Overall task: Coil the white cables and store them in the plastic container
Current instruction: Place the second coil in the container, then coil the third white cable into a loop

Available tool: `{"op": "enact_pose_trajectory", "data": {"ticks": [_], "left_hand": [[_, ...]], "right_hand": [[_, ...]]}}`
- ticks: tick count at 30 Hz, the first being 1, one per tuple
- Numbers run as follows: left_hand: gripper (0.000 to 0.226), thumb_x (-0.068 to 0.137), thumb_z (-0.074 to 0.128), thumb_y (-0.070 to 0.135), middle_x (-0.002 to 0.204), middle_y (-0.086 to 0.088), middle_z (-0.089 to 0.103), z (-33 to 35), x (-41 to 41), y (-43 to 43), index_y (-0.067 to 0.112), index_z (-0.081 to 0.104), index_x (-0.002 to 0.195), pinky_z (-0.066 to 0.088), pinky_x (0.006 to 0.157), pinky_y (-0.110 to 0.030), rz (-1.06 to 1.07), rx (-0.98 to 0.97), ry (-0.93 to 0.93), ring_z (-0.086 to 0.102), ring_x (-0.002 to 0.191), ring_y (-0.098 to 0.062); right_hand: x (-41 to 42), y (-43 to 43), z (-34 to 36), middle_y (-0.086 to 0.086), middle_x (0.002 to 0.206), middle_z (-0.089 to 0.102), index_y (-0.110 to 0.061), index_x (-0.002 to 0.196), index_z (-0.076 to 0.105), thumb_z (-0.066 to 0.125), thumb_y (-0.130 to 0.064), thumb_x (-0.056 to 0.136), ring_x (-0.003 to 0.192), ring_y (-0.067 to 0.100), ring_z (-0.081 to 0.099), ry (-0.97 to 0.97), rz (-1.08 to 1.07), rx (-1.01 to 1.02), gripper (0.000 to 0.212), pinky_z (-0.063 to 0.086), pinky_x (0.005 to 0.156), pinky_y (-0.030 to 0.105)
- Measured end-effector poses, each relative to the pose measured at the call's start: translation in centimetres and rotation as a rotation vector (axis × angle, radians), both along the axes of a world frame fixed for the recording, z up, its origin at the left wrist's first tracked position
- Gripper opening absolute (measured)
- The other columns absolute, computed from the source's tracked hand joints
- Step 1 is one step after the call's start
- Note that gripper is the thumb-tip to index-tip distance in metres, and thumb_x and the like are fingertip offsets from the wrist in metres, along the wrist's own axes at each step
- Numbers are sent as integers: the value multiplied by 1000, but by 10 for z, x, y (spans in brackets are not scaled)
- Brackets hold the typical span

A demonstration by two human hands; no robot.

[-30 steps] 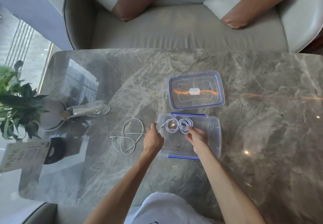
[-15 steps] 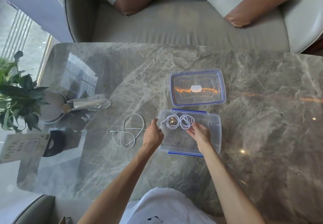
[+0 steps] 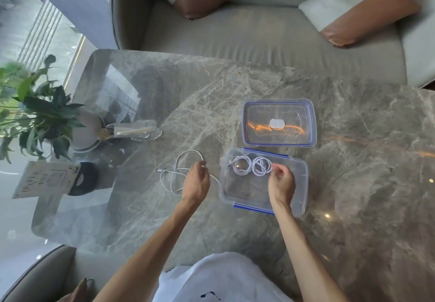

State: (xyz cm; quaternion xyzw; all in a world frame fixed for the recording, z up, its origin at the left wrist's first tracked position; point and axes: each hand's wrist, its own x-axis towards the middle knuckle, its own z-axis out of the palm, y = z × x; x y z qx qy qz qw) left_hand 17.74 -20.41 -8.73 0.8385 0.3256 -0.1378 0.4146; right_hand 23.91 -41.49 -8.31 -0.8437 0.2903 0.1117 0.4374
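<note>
Writing: I read "101" on the white card (image 3: 47,179) near the table's left edge; its other characters I cannot make out.
Container: one clear plastic container (image 3: 299,184) with blue clips sits open near the middle of the marble table (image 3: 364,160).
Lid: one clear lid (image 3: 303,113) with a blue rim lies flat just beyond the container's far edge, with a white patch at its middle.
Coiled cables: I count two white coils (image 3: 250,165) side by side inside the container, at its far left corner.
Loose cable: one uncoiled white cable (image 3: 179,172) lies in loops on the table just left of the container.
Left hand: my left hand (image 3: 196,184) rests over the right part of the loose cable, fingers curled; I cannot tell whether it is gripping it.
Right hand: my right hand (image 3: 281,181) hovers over the container, fingertips pinched at the right rim of the right coil; I cannot tell whether they are clamped on it.
Other items: one potted plant (image 3: 35,113) stands at the left edge of the table.
</note>
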Motion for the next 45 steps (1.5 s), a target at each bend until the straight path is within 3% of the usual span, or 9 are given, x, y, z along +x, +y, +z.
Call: {"op": "enact_pose_trajectory", "data": {"ticks": [4, 10, 18, 22, 31, 35, 40, 42, 45], "left_hand": [[40, 79, 47, -17, 107, -24, 64, -7, -36, 63, -3, 63, 112, 45, 86, -42, 36, 192, -24, 58, 100, -40], [47, 89, 51, 2, 132, -11, 56, -33, -55, 140, 14, 56, 135, 42, 96, -43, -327, 400, 89, 50, 114, -38], [30, 93, 45, 8, 125, -12, 54, -46, -47, 161, 8, 51, 122, 39, 93, -37, -592, 480, 165, 48, 118, -32], [28, 79, 41, -10, 99, -21, 63, -17, -63, 163, 4, 44, 102, 37, 69, -44, -408, 248, 54, 57, 93, -42], [19, 97, 44, -11, 81, -17, 67, 94, -70, 167, 5, 49, 105, 51, 52, -25, 16, -559, -122, 64, 61, -18], [28, 95, 40, -16, 84, -16, 72, 152, -71, 164, 4, 54, 109, 55, 59, -31, -84, -674, -128, 68, 70, -24], [32, 98, 43, -2, 117, -10, 70, 229, -84, 144, 10, 66, 117, 52, 85, -33, -341, -113, -119, 66, 98, -27], [31, 104, 45, 24, 116, -11, 72, 279, -85, 131, 7, 67, 117, 55, 90, -42, -285, -376, -211, 67, 108, -28], [53, 100, 46, 41, 83, -23, 70, 352, -86, 111, -7, 65, 106, 56, 62, -35, -440, -748, -150, 69, 72, -33]], "right_hand": [[-9, 55, 28, -2, 100, 73, -18, 96, 71, 55, -11, 96, 93, 17, 65, -210, 250, 101, 18, 44, 75, 9], [-24, 187, -3, 11, 112, 74, -14, 113, 73, 56, -16, 96, 104, 30, 69, 8, 1058, -50, 24, 52, 90, 39], [-51, 242, -45, 18, 137, 55, -4, 132, 59, 55, -8, 97, 130, 30, 52, 148, 1209, -176, 36, 35, 110, 33], [-53, 233, -24, 9, 108, 67, -8, 103, 68, 59, -9, 95, 101, 28, 65, -10, 1162, -121, 12, 50, 85, 37], [-68, 200, 66, -9, 103, 72, -19, 117, 71, 60, -23, 98, 91, 2, 66, 34, 1025, 285, 23, 52, 81, 14], [-71, 174, 129, -9, 78, 71, -20, 103, 75, 65, -23, 96, 68, 2, 62, -148, 1003, 226, 12, 51, 71, 28], [-61, 130, 238, -19, 82, 74, -36, 93, 74, 66, -28, 95, 76, -6, 66, -369, 1057, 288, 11, 44, 68, 6], [-61, 122, 280, -20, 89, 74, -42, 95, 73, 67, -33, 93, 84, -3, 67, -457, 1171, 249, 11, 45, 72, 6], [-61, 122, 334, -22, 91, 72, -35, 99, 73, 72, -31, 89, 83, -2, 66, -658, 1266, 205, 10, 43, 72, 8]]}}
